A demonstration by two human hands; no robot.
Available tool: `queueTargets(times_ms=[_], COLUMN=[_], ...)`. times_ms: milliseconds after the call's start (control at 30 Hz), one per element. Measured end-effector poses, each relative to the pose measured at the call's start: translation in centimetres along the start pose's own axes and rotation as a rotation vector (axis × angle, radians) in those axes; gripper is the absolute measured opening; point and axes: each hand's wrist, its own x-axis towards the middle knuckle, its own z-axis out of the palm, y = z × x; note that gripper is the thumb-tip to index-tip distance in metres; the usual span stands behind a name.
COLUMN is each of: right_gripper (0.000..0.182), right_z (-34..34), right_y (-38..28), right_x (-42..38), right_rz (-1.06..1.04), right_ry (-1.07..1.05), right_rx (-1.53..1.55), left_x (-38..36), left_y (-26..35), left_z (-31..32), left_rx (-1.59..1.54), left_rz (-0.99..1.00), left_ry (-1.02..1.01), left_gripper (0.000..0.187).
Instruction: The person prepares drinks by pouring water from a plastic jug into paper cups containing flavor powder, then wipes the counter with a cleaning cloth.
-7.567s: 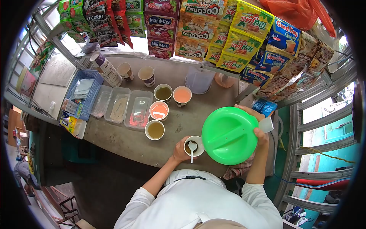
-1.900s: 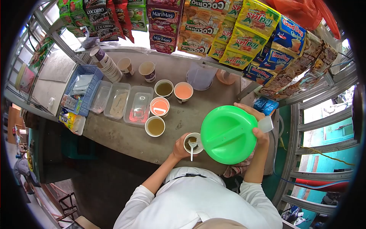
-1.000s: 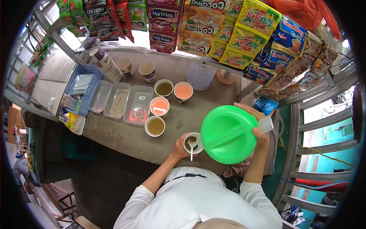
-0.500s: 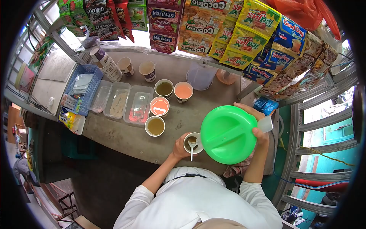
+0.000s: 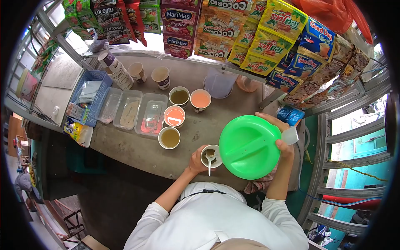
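My left hand is wrapped round a paper cup near the table's front edge. A white plastic spoon stands in that cup, which has a dark liquid low inside. My right hand grips the handle of a pitcher with a round green lid, its rim right beside the cup's mouth. The lid hides most of the pitcher, and I cannot make out a stream. Left of the cup stand a cup of yellowish-brown drink, two cups of orange-pink drink and a cup of dark greenish drink.
Clear plastic boxes and a blue basket line the table's left side. Behind them are stacked paper cups. Drink sachets hang overhead along the back. A checked cloth lies under the pitcher at the front edge.
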Motion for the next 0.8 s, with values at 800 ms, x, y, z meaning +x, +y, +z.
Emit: queueTargets(times_ms=[800], right_gripper=[0.086], right_z=[-0.03], right_y=[0.22], right_x=[-0.08], right_rz=[0.0], right_ry=[0.001], right_rx=[-0.013], left_x=[-0.01], left_y=[-0.1], left_z=[0.08], left_rx=[0.004], left_rz=[0.0], left_ry=[0.001], left_gripper=[0.092])
